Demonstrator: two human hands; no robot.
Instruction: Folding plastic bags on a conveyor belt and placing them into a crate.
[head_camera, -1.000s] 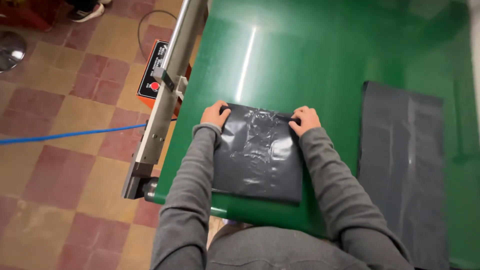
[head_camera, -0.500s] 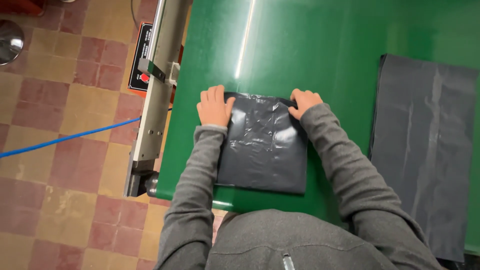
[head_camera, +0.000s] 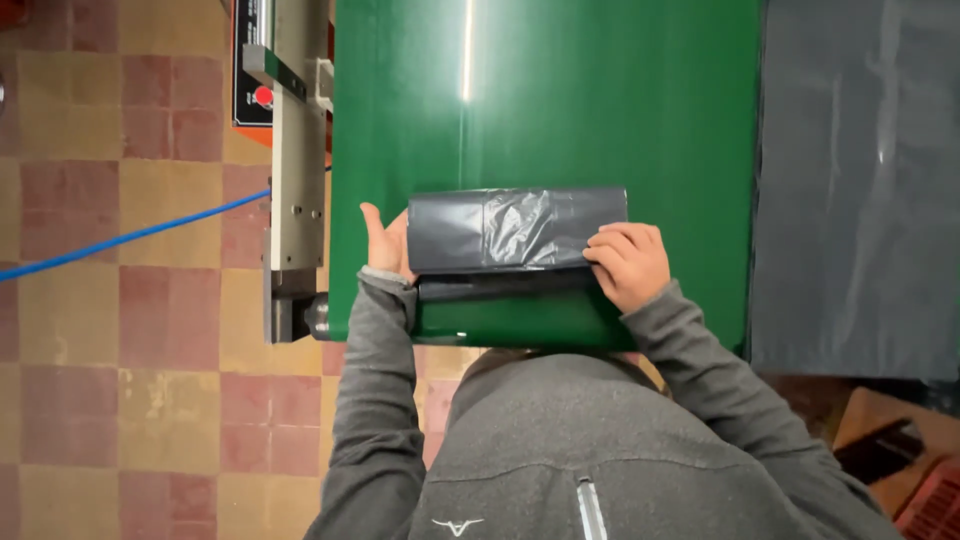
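Observation:
A dark grey plastic bag (head_camera: 515, 232), folded over into a wide low strip, lies near the front edge of the green conveyor belt (head_camera: 560, 100). My left hand (head_camera: 385, 243) is pressed against the bag's left end, thumb pointing up. At the bag's right end, my right hand (head_camera: 628, 262) rests with its fingers curled over the fold's lower corner. Both grey sleeves reach in from below.
A stack of flat dark grey bags (head_camera: 860, 180) lies to the right of the belt. A metal frame with an orange control box (head_camera: 275, 110) runs along the belt's left side. A blue cable (head_camera: 120, 238) crosses the checkered tile floor. Reddish crates (head_camera: 915, 480) sit at bottom right.
The bag's near half has been folded up and over, making it a shorter strip. My hands shifted from its far corners to its two ends. The view has moved closer over the belt.

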